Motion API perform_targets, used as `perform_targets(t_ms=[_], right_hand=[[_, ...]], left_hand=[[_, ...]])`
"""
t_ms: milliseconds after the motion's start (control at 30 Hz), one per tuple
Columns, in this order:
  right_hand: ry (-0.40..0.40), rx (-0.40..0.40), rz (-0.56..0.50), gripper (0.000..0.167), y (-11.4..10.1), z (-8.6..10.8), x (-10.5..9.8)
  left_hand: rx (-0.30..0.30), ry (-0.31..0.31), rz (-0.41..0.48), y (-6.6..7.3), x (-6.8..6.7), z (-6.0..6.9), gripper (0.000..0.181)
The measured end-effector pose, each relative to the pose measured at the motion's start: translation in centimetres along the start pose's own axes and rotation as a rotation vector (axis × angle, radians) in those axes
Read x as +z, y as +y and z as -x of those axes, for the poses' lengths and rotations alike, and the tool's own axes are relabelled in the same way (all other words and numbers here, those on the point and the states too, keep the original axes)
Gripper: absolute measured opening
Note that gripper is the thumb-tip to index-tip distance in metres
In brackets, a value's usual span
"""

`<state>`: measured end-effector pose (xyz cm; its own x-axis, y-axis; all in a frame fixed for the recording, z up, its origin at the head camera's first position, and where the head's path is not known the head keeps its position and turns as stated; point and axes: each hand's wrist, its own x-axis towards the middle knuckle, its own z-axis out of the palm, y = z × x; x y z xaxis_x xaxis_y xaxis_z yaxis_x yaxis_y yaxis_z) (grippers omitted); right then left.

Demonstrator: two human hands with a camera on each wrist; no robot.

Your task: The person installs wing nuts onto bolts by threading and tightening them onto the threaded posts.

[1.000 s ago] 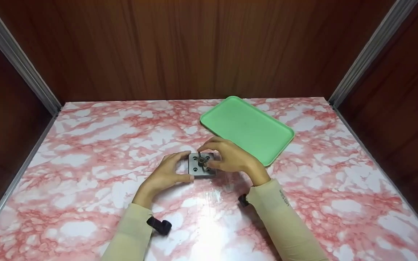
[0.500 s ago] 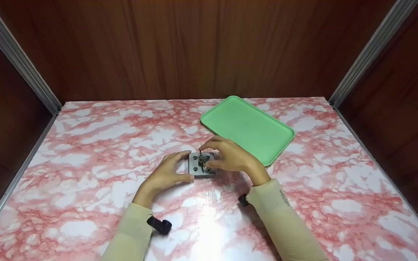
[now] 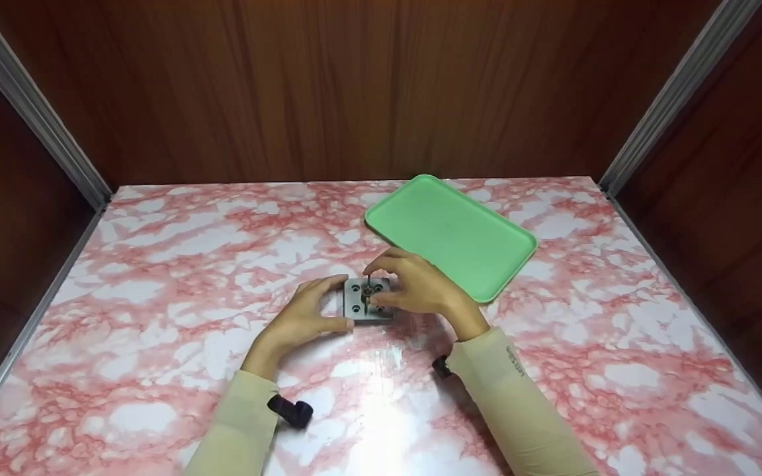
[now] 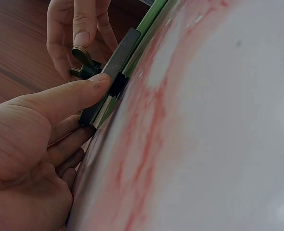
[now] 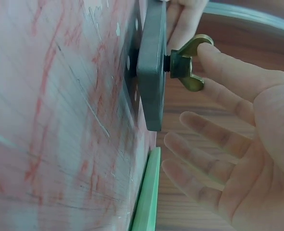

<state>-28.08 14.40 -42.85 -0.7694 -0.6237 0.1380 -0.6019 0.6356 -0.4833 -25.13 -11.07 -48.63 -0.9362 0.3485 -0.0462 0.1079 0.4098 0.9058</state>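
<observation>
A square grey metal plate [image 3: 357,299] with holes near its corners lies on the table. From its middle a threaded stud [image 5: 167,63] sticks up, bearing a brass-coloured wing nut [image 5: 181,66]. My left hand [image 3: 301,314] grips the plate's left side, thumb at the near edge and fingers at the far edge. With thumb and index finger my right hand [image 3: 424,284] pinches the two wings of the nut. The other right fingers are spread apart, as the right wrist view shows. In the left wrist view, a dark block [image 4: 118,85] shows under the plate.
A green tray [image 3: 450,231] lies behind and to the right of the plate, close to my right hand. The table top [image 3: 189,264] has a red and white marbled pattern. Brown wood panels [image 3: 354,92] enclose the back and both sides.
My right thumb and index finger have turned the wing nut a little; its wings now point nearly straight toward and away from me. The left hand and plate have stayed put.
</observation>
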Motion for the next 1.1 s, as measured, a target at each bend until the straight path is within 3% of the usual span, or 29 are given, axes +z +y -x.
perform_targets(t_ms=[367,600,1100], right_hand=[[0.073,0.047,0.036,0.041,-0.3,-0.1,0.4],[0.088,0.1,0.071,0.04,-0.6,-0.2,0.9],[0.14,0.144,0.118,0.038,-1.2,-0.2,1.8]], left_hand=[[0.004,-0.001,-0.011,0.1,0.0,0.0,0.09],[-0.024,-0.023,-0.019,0.4,-0.2,0.2,0.09],[-0.014,-0.012,-0.022,0.1,-0.1,0.0,0.089]])
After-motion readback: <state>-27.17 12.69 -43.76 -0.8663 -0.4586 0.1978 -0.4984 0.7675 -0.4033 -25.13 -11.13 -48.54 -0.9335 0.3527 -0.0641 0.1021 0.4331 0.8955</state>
